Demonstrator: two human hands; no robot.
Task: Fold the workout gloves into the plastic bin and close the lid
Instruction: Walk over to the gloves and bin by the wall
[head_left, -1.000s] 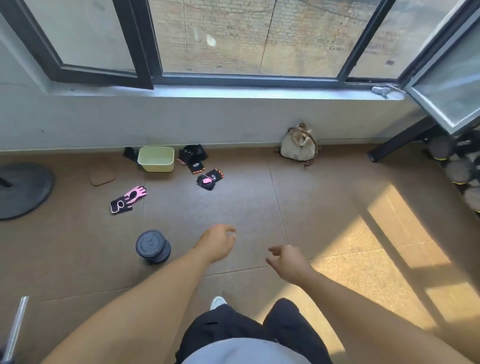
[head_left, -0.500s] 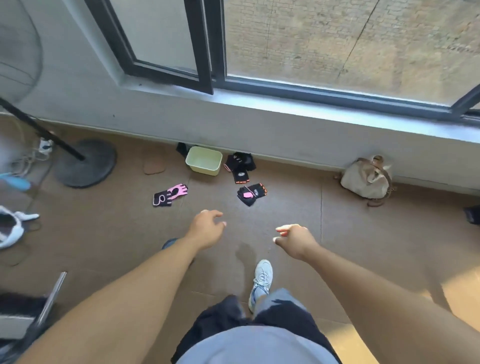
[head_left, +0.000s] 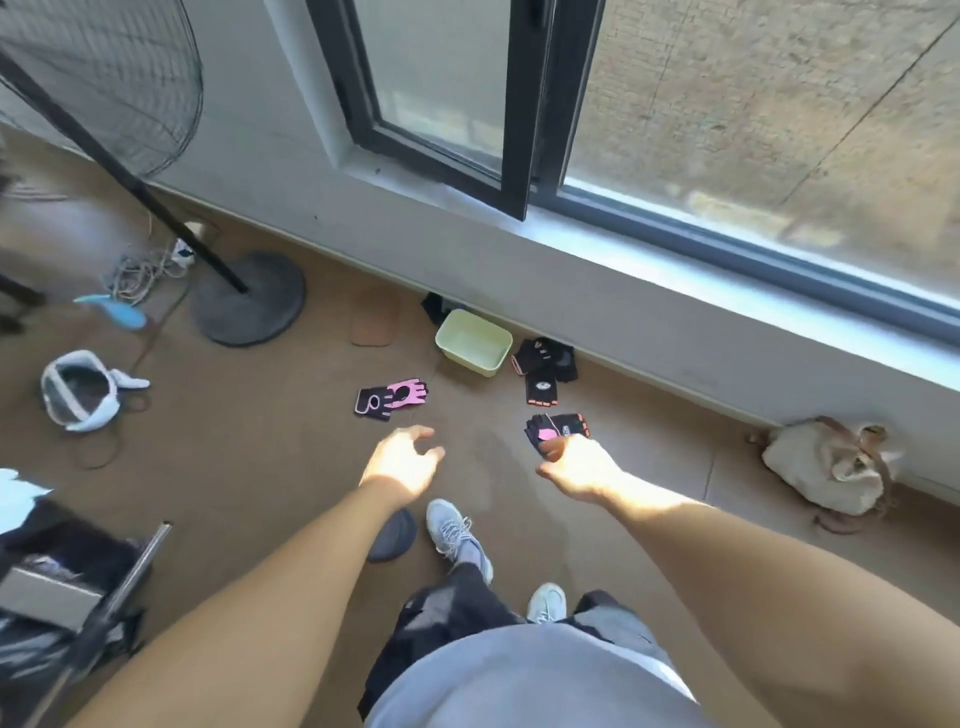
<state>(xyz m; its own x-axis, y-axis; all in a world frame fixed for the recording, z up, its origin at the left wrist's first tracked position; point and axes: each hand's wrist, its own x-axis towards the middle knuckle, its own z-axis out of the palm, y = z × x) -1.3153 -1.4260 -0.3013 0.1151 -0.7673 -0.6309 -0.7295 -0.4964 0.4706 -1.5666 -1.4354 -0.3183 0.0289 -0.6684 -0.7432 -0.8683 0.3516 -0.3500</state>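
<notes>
A pale green plastic bin (head_left: 473, 342) stands open and empty on the floor by the wall under the window. A pink and black glove (head_left: 392, 399) lies flat to its left. Black gloves with orange trim (head_left: 544, 365) are piled to its right. Another black glove with a pink patch (head_left: 557, 431) lies nearer me. My left hand (head_left: 400, 462) hovers empty with fingers apart, below the pink glove. My right hand (head_left: 579, 466) hangs just in front of the black and pink glove, fingers loosely curled, holding nothing. A tan flat piece (head_left: 375, 320) left of the bin could be its lid.
A fan's round base (head_left: 249, 299) and pole stand at the left with cables behind. A white and grey bag (head_left: 80, 391) lies at the far left, a beige handbag (head_left: 826, 470) at the right wall. A dark round weight (head_left: 390, 535) sits by my feet.
I have stepped closer to the bin and gloves and the view has swung left. Both hands have moved forward; the right one now reaches the nearest black glove.
</notes>
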